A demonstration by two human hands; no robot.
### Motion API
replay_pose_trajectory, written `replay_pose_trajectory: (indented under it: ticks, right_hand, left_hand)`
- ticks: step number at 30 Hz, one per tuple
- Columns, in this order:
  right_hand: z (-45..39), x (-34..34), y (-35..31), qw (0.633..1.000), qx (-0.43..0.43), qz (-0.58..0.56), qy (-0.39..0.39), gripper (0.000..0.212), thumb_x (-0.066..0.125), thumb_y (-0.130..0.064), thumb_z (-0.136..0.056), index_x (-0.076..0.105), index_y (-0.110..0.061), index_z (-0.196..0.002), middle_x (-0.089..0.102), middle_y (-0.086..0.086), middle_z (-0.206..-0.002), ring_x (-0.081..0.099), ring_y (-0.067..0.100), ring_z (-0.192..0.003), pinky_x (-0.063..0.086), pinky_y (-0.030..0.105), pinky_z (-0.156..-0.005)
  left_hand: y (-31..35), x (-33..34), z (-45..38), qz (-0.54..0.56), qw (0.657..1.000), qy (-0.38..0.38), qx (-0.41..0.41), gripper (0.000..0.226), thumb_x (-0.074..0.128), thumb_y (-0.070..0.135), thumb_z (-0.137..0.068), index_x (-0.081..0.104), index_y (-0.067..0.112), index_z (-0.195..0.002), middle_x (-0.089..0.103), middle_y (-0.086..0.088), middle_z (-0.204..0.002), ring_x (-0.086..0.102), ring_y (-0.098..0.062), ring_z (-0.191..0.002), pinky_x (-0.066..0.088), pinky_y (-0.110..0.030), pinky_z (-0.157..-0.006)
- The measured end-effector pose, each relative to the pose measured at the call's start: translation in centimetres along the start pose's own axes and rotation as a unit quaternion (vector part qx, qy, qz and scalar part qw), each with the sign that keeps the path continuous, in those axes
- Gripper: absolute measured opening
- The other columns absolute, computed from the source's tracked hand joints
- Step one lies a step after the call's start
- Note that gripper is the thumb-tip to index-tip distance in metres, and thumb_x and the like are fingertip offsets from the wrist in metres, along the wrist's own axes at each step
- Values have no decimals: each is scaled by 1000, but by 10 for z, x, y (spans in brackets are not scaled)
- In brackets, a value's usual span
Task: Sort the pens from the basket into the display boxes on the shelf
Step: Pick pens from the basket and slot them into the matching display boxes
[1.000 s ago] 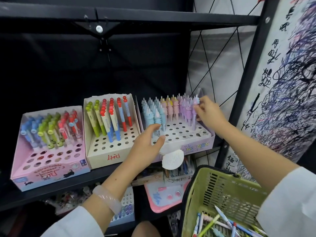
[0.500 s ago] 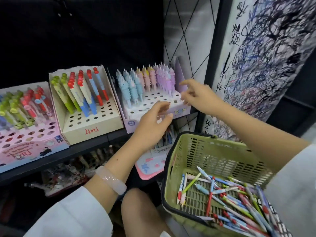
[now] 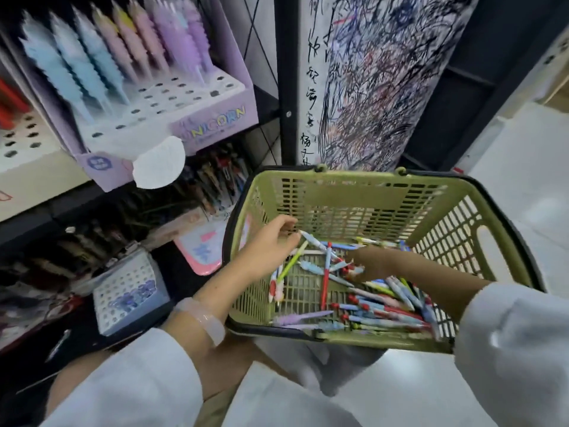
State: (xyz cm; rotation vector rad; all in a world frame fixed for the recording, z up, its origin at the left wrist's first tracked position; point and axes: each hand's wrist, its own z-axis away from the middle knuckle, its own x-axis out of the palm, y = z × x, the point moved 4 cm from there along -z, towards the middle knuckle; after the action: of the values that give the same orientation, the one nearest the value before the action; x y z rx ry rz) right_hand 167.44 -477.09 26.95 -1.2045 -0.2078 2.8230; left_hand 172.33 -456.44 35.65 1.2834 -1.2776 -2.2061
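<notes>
A green plastic basket [image 3: 338, 198] sits on my lap and holds several loose pens [image 3: 385, 306] in red, blue, green and purple. My left hand [image 3: 264, 251] is inside its left side, thumb and forefinger pinched at the end of a white and blue pen [image 3: 312, 241]. In the middle of the pile my right hand [image 3: 369, 263] lies in shadow, its fingers touching the pens; whether it grips one is unclear. On the shelf at upper left, the lilac unicorn display box [image 3: 212, 118] carries pastel pens [image 3: 117, 57] in its back rows. A cream box [image 3: 27, 167] stands to its left.
A black shelf post [image 3: 286, 72] and a scribbled test board [image 3: 385, 72] rise behind the basket. The lower shelf holds a small white holed box [image 3: 129, 291], a pink board [image 3: 203, 251] and other stationery. White floor lies to the right.
Both hands have left the unicorn box on the shelf and dropped into the basket. The view has tilted down and to the right.
</notes>
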Motion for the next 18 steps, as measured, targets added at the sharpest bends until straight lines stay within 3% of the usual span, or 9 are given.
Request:
replay_pose_trajectory:
  ticks: [2,5,7,10,14,18]
  right_hand:
    - [-7,33,13,995,26,81,-54,73,57,-40,-89,25,-7,-145,29,16,-149,32,30,-135,28,36,-109]
    - [-9,67,18,979,39,181,-87,92,59,-56,-81,16,-9,-147,19,17,-152,14,39,-140,14,52,-113]
    - [-9,75,15,972,21,222,-71,96,61,-60,-76,21,-6,-144,27,19,-148,21,40,-138,15,54,-112]
    - [-10,80,9,969,-13,244,-25,87,66,-55,-76,32,-3,-137,41,17,-136,40,33,-125,32,45,-104]
    - [-11,88,1,982,-28,185,-33,73,71,-32,-78,32,-5,-135,48,16,-129,50,33,-116,44,39,-90]
    - [-10,87,4,992,-9,118,-50,53,61,-28,-86,40,-5,-129,55,17,-123,54,32,-110,46,36,-86]
  left_hand:
    - [-7,10,-1,-6,1000,-23,-8,37,47,29,-96,44,20,-132,49,7,-125,43,-4,-111,33,-21,-91]
    - [-15,19,0,-3,999,-44,-22,36,47,32,-96,44,24,-130,48,8,-129,43,-6,-116,36,-26,-96]
    - [-18,20,1,-2,999,-47,-27,36,47,32,-96,44,25,-131,47,8,-131,43,-5,-115,36,-27,-97]
    - [-19,19,1,6,999,-42,-28,33,48,30,-96,46,26,-128,48,11,-123,43,-4,-113,34,-24,-93]
    - [-18,18,1,15,999,-38,-30,32,48,28,-95,46,24,-127,45,16,-114,42,-2,-109,33,-23,-92]
    - [-17,17,1,17,999,-34,-31,33,48,27,-95,47,23,-128,46,15,-114,43,-3,-109,34,-24,-91]
